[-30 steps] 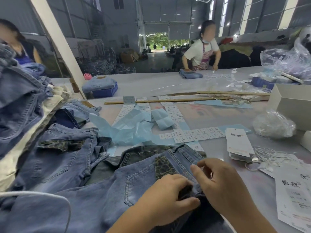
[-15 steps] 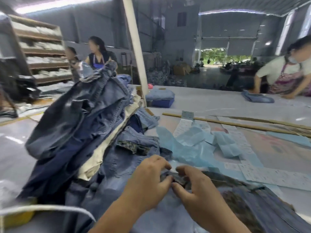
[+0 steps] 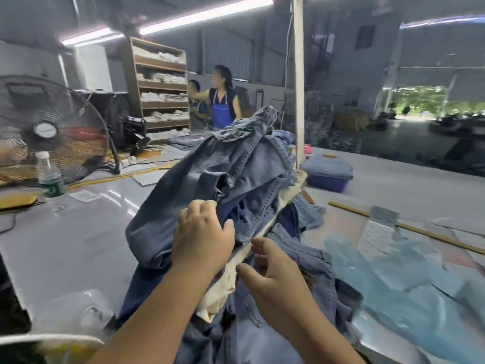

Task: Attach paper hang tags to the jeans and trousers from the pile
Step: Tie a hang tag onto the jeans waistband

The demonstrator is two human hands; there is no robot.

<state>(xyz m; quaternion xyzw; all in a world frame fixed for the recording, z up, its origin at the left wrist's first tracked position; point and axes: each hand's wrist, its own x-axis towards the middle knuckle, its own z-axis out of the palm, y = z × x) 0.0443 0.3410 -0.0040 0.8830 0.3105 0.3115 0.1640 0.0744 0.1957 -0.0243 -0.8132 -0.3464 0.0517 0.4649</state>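
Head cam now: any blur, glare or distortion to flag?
Head view: motion blur smears the blue plastic sheet and tags at right; strip-light glare streaks the grey table; wide-angle bends the post; both hands, left hand and right hand, stay fairly sharp on the jeans pile.

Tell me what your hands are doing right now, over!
Left hand gripping dark jeans atop the pile. Right hand open, fingers loosely curled, by the cream trousers. No hang tag in hand. Nothing blocking.

Matt denim pile (image 3: 236, 174), glossy table (image 3: 78, 232)
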